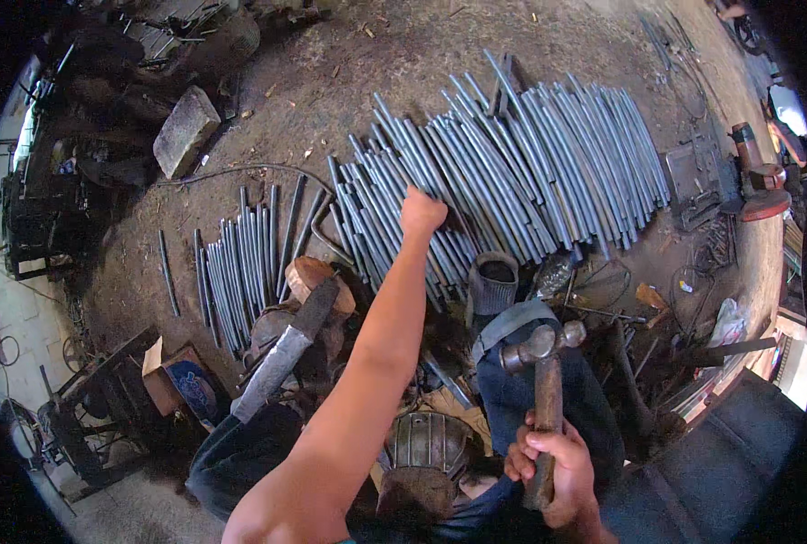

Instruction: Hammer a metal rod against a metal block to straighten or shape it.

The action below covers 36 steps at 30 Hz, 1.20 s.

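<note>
Left hand (423,214): on grey rods (549,154), upper centre; fingers curled, grip cannot be told
Right hand (559,464): closed around hammer (549,390), lower right
Smaller rod group (241,263): left of centre

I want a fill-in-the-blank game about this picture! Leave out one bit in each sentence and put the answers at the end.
1. The tool in the right hand is a ____.
2. Its head is metal, but its handle is ____.
3. The left hand is at the ____ (larger or smaller) group of metal rods.
4. A grey block lies in the upper-____ part of the picture.

Missing words: hammer; wooden; larger; left.
</note>
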Each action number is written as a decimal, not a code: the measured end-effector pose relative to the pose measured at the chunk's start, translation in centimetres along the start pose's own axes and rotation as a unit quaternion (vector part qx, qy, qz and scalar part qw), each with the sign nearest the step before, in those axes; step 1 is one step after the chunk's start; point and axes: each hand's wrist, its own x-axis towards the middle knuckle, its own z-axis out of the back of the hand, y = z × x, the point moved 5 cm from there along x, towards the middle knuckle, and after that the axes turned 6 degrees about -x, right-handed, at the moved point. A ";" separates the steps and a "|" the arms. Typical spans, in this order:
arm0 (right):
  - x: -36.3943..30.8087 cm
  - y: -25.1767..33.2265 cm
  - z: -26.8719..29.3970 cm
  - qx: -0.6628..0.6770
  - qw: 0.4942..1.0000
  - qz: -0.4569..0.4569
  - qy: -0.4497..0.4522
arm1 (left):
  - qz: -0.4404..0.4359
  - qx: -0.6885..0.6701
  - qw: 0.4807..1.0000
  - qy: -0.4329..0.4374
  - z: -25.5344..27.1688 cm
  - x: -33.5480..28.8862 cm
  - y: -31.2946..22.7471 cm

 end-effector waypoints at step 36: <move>-10.9 -12.9 -5.5 -0.246 0.773 0.497 0.309 | -0.108 -0.394 0.911 0.055 22.6 -48.4 24.7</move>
